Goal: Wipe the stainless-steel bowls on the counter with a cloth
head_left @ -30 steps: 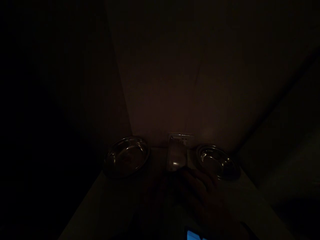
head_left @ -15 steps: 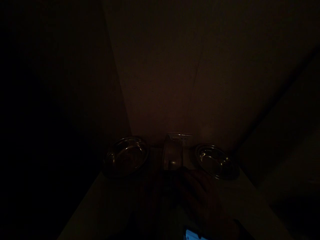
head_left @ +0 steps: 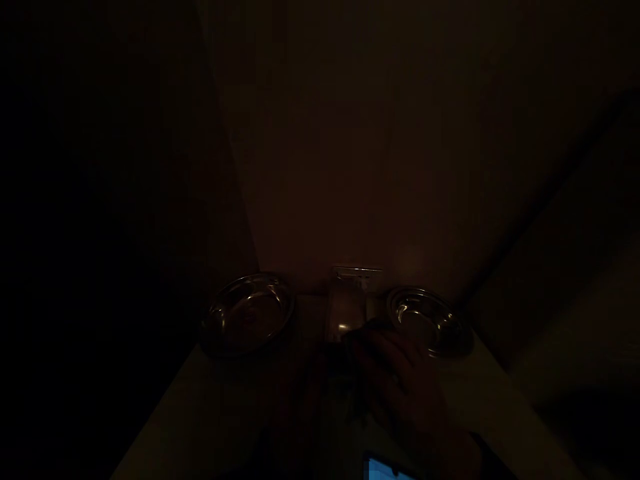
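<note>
The view is very dark. My right hand (head_left: 400,383) reaches in from the lower right, fingers curved around a dark thing I cannot make out, just in front of a pinkish, rounded, box-like object (head_left: 346,310). My left hand (head_left: 297,393) is only a faint shape left of the middle, and its fingers are lost in the dark. A lit phone screen (head_left: 387,469) shows at the bottom edge, below my right hand. What lies between the hands is too dark to name.
Shiny metal bowls stand at the back of the pale table (head_left: 493,400): one bowl (head_left: 245,350) on the left, another bowl (head_left: 450,350) on the right. A wall socket (head_left: 373,272) sits behind the box-like object. The wall (head_left: 320,167) rises right behind.
My right hand's fingers have shifted slightly up and left, in front of the box-like object's lower edge. The whole view has moved slightly; bowls and phone look otherwise the same.
</note>
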Tool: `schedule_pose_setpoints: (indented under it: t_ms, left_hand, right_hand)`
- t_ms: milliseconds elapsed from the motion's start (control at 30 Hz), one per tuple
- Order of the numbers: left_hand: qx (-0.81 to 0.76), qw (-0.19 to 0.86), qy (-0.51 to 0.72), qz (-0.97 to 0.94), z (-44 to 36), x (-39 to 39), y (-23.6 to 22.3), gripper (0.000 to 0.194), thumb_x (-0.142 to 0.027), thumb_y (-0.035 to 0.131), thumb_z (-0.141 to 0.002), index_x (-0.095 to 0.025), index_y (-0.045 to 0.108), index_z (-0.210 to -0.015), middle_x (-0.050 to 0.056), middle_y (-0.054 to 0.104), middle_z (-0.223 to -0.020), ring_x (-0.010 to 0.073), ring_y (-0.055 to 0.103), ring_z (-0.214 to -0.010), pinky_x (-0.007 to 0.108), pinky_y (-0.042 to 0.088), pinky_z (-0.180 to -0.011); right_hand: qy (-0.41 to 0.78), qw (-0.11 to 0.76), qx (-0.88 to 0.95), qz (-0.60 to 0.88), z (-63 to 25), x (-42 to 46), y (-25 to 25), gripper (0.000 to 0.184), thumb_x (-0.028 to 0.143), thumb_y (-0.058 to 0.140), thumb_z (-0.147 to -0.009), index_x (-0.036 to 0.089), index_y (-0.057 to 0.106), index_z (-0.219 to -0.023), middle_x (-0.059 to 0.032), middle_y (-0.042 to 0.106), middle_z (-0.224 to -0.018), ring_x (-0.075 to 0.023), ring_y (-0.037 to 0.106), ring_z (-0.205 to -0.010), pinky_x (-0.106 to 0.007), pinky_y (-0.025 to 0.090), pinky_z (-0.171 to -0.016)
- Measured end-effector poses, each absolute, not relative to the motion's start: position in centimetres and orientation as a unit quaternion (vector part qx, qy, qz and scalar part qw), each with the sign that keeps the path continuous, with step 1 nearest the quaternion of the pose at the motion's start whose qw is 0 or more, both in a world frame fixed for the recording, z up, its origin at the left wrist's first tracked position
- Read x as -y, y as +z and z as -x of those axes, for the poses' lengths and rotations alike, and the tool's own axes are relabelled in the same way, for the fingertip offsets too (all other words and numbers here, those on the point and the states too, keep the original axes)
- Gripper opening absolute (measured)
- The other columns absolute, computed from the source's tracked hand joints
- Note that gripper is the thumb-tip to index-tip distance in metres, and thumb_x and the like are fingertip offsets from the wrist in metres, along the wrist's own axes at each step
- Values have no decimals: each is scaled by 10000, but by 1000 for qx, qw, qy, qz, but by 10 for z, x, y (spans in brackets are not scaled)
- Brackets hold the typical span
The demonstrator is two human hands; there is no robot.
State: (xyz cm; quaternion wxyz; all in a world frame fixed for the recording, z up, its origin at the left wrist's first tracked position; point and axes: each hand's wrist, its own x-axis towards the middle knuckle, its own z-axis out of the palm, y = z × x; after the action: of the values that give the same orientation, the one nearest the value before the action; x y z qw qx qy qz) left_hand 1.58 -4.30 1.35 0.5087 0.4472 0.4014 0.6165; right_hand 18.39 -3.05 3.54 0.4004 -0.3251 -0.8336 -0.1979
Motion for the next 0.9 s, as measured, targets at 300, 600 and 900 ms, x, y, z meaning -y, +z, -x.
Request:
schedule_pose_setpoints:
  t_ms: [300, 600, 900]
  left_hand:
    - [-401, 508, 614, -451, -18, 45, 9, 293, -347, 524, -879, -161, 583, -1098, 75, 609, -1108, 176, 605, -935, 372, 522, -798]
    - [-415, 502, 611, -449, -16, 44, 17, 325, -346, 531, -875, -154, 563, -1135, 80, 590, -1136, 190, 598, -959, 388, 519, -806]
    - [-428, 496, 604, -454, -22, 50, 15, 298, -342, 523, -880, -164, 578, -1112, 76, 597, -1130, 182, 599, -950, 377, 520, -807]
  right_hand:
    - [-173, 399, 819, 373, -185, 21, 54, 333, 131, 481, -885, 132, 550, -1211, -143, 608, -1134, -254, 542, -1003, -450, 469, -796]
    - [-203, 381, 839, 330, -175, 35, 42, 330, 124, 546, -855, 108, 587, -1182, -140, 615, -1092, -256, 515, -1016, -408, 499, -799]
    - [-172, 405, 813, 382, -184, 27, 45, 430, 156, 505, -881, 179, 479, -1310, -129, 604, -1052, -228, 584, -916, -333, 529, -677]
